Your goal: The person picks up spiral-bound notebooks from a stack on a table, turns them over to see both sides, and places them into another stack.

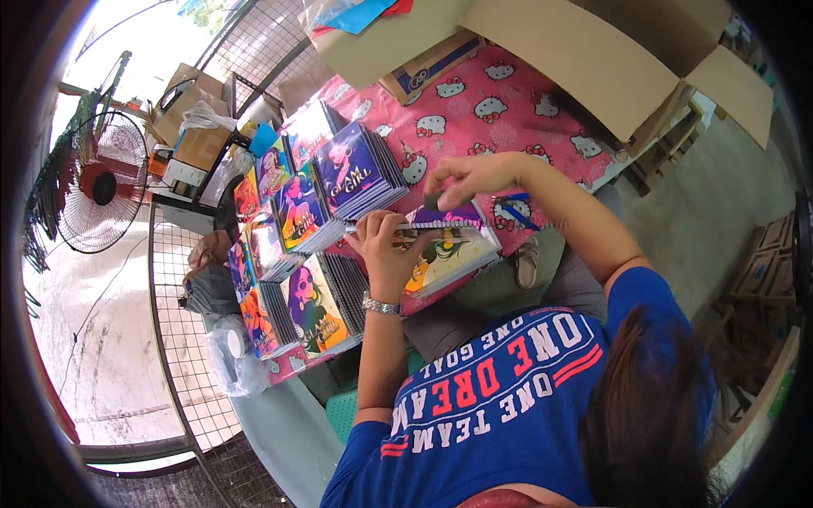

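My left hand (385, 245), with a metal watch band at the wrist, grips a spiral notebook (440, 227) tipped up so that its coil edge faces me. Just above that coil is my right hand (474, 178), its fingers closed on a small dark block (433, 201) whose kind I cannot make out. Beneath the held notebook lies another notebook (453, 259) with a pale cover showing a drawn figure. Beyond my left hand stand stacks of spiral notebooks, among them a purple-covered stack (351, 165) and a cream-covered stack (313, 300).
A pink table cover (449, 114) with cartoon cat faces lies under the notebooks. Blue tool-like pieces (521, 210) rest near its right edge. Large open cardboard boxes (559, 55) occupy the far side. At left are a fan (103, 188), a wire mesh panel (190, 339) and a plastic bag (233, 360).
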Action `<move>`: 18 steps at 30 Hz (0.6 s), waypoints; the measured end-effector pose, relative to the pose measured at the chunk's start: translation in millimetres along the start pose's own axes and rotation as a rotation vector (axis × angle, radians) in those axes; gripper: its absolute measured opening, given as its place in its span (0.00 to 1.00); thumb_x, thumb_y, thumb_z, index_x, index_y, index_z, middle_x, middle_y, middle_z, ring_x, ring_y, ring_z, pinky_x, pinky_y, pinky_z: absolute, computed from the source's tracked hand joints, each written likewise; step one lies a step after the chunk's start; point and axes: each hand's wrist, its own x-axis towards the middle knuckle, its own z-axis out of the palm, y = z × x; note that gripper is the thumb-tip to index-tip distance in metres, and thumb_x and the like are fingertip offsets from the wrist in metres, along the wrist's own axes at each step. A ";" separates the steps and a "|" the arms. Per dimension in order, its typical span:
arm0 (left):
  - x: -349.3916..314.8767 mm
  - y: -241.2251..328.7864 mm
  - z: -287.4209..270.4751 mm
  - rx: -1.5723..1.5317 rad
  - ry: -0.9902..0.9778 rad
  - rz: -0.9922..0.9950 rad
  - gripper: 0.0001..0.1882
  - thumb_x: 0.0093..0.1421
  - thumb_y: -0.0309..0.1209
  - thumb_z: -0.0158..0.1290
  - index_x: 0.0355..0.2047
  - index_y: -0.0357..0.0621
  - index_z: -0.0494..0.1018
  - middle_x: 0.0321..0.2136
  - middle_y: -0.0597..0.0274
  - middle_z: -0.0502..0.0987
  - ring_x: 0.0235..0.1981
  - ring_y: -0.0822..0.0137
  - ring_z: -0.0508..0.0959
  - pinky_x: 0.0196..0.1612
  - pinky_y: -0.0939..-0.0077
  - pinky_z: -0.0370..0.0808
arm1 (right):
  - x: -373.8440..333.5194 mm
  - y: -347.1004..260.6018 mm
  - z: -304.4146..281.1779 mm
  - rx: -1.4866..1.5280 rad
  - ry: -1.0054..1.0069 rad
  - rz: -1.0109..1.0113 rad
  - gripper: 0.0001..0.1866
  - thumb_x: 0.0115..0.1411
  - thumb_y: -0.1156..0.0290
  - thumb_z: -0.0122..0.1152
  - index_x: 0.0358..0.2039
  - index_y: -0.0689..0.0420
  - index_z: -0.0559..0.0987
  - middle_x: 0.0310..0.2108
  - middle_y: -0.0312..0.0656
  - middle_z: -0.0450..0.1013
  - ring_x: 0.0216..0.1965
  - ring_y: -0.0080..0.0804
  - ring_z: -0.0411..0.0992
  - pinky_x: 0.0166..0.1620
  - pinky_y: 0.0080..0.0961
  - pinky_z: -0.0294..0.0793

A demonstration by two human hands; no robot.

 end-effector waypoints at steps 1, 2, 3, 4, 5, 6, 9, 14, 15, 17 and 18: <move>1.4 -11.8 -1.0 -0.033 0.011 0.021 0.23 0.39 0.41 0.71 0.34 0.49 0.75 0.40 0.67 0.74 0.48 0.58 0.70 0.56 0.44 0.56 | 0.9 -6.4 1.8 0.381 -0.094 -0.117 0.29 0.54 0.51 0.67 0.52 0.54 0.75 0.48 0.38 0.68 0.49 0.30 0.66 0.54 0.27 0.66; 2.5 -15.1 -1.7 -0.069 0.006 0.045 0.23 0.39 0.40 0.71 0.34 0.49 0.75 0.39 0.66 0.74 0.47 0.58 0.70 0.54 0.47 0.58 | -0.3 -8.3 6.1 0.777 -0.181 -0.229 0.29 0.54 0.51 0.67 0.52 0.54 0.75 0.47 0.38 0.68 0.48 0.30 0.66 0.53 0.26 0.66; 5.7 -15.2 2.8 -0.096 0.012 0.070 0.22 0.38 0.38 0.71 0.33 0.48 0.75 0.37 0.66 0.75 0.45 0.58 0.70 0.50 0.55 0.60 | 5.9 -4.9 -0.1 0.459 -0.173 -0.074 0.28 0.55 0.52 0.66 0.52 0.54 0.75 0.47 0.37 0.68 0.47 0.27 0.66 0.53 0.24 0.65; 2.4 -13.2 4.5 -0.091 0.031 0.081 0.22 0.38 0.37 0.71 0.32 0.47 0.75 0.35 0.65 0.74 0.43 0.58 0.71 0.48 0.57 0.62 | 9.0 -1.2 0.9 0.305 -0.122 -0.070 0.27 0.56 0.51 0.65 0.51 0.54 0.74 0.44 0.34 0.69 0.44 0.23 0.66 0.48 0.22 0.65; 4.1 -7.8 2.8 -0.084 0.060 0.097 0.21 0.38 0.35 0.71 0.32 0.46 0.75 0.33 0.63 0.74 0.41 0.57 0.71 0.46 0.59 0.64 | 12.9 -2.1 -1.0 0.141 -0.072 -0.068 0.26 0.57 0.50 0.63 0.50 0.53 0.74 0.41 0.31 0.69 0.41 0.19 0.66 0.43 0.19 0.65; 5.1 -5.2 1.0 -0.077 0.089 0.112 0.20 0.38 0.33 0.71 0.31 0.45 0.75 0.31 0.62 0.74 0.39 0.56 0.72 0.44 0.62 0.66 | 15.1 -2.8 -2.9 -0.023 -0.020 -0.066 0.25 0.59 0.49 0.62 0.50 0.53 0.73 0.38 0.28 0.70 0.39 0.15 0.66 0.38 0.17 0.65; 2.4 -11.1 6.7 -0.130 0.024 0.052 0.22 0.38 0.38 0.71 0.32 0.48 0.75 0.34 0.64 0.74 0.43 0.58 0.70 0.49 0.59 0.61 | 8.3 -1.9 7.5 0.251 -0.043 -0.056 0.25 0.59 0.47 0.62 0.46 0.55 0.76 0.38 0.30 0.70 0.39 0.15 0.66 0.37 0.20 0.66; 1.3 -4.2 8.3 -0.166 0.033 0.061 0.23 0.38 0.39 0.71 0.32 0.47 0.75 0.32 0.64 0.74 0.43 0.58 0.71 0.48 0.60 0.61 | -7.9 -13.3 17.7 0.787 -0.091 -0.303 0.26 0.60 0.49 0.61 0.50 0.56 0.75 0.42 0.35 0.72 0.41 0.19 0.68 0.45 0.22 0.67; 3.2 -1.7 10.2 -0.172 0.024 0.061 0.23 0.38 0.40 0.71 0.32 0.47 0.75 0.32 0.64 0.74 0.42 0.59 0.71 0.48 0.60 0.61 | -7.5 -10.8 12.9 0.657 -0.147 -0.268 0.27 0.60 0.50 0.61 0.52 0.57 0.74 0.42 0.36 0.72 0.43 0.21 0.68 0.48 0.22 0.67; 6.2 6.2 8.5 -0.167 0.022 0.073 0.23 0.39 0.41 0.72 0.32 0.46 0.75 0.32 0.64 0.75 0.42 0.59 0.72 0.49 0.59 0.61 | -2.8 -8.4 3.2 0.132 -0.074 -0.086 0.27 0.60 0.52 0.62 0.52 0.57 0.74 0.42 0.35 0.72 0.44 0.21 0.68 0.49 0.22 0.67; 6.1 6.3 8.4 -0.182 0.022 0.068 0.23 0.39 0.41 0.72 0.32 0.46 0.75 0.32 0.64 0.75 0.42 0.59 0.72 0.49 0.59 0.61 | -1.5 -9.1 -1.0 -0.136 -0.033 0.004 0.27 0.60 0.52 0.62 0.53 0.58 0.74 0.43 0.34 0.71 0.44 0.21 0.68 0.49 0.22 0.67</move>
